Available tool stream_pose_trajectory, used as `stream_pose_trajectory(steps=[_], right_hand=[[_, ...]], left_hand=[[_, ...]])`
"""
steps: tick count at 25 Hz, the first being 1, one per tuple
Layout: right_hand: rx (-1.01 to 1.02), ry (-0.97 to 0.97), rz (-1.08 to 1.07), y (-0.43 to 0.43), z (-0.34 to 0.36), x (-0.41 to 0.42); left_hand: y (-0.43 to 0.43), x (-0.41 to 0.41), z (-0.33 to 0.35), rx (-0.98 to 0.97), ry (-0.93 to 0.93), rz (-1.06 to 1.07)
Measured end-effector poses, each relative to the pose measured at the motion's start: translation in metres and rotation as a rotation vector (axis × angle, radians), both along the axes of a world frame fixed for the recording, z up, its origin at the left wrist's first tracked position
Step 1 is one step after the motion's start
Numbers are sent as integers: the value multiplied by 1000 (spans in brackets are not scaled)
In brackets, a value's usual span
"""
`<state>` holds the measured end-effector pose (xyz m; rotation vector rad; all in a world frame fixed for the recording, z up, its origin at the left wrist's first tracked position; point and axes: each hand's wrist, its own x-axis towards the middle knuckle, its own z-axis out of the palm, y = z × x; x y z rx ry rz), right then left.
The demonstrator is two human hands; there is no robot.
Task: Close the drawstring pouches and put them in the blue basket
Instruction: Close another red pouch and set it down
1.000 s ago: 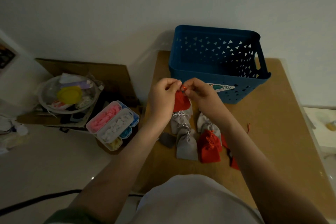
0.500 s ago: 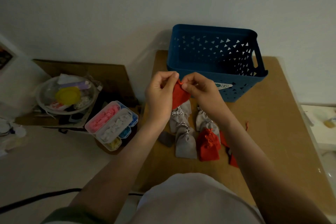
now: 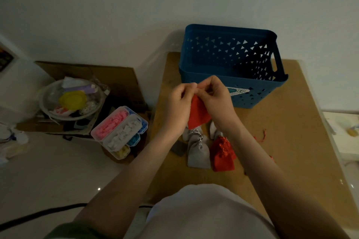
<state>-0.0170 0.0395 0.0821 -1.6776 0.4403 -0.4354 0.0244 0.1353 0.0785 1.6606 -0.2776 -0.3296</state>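
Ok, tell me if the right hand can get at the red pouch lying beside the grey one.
Probably not yet: the right hand pinches the held red pouch with the left hand. Once freed, likely yes; the lying red pouch sits uncovered just below that wrist.

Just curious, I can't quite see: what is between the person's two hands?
A red pouch, seen in the head view. The left hand and right hand pinch its top, and its body hangs below them.

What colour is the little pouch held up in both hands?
The pouch is red; head view.
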Motion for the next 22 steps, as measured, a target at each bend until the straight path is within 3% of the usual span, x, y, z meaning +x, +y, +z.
stream_pose_trajectory(steps=[5, 10, 15, 22], right_hand=[[-126, 9, 58, -3, -2, 0], [-28, 44, 173, -9, -1, -1], [162, 44, 90, -8, 3, -4], [119, 203, 169, -16, 11, -2]], left_hand=[[3, 0, -3, 27, -146, 13], [3, 1, 0, 7, -198, -1], [-1, 3, 1, 22, -246, -13], [1, 5, -8, 102, -451, -21]])
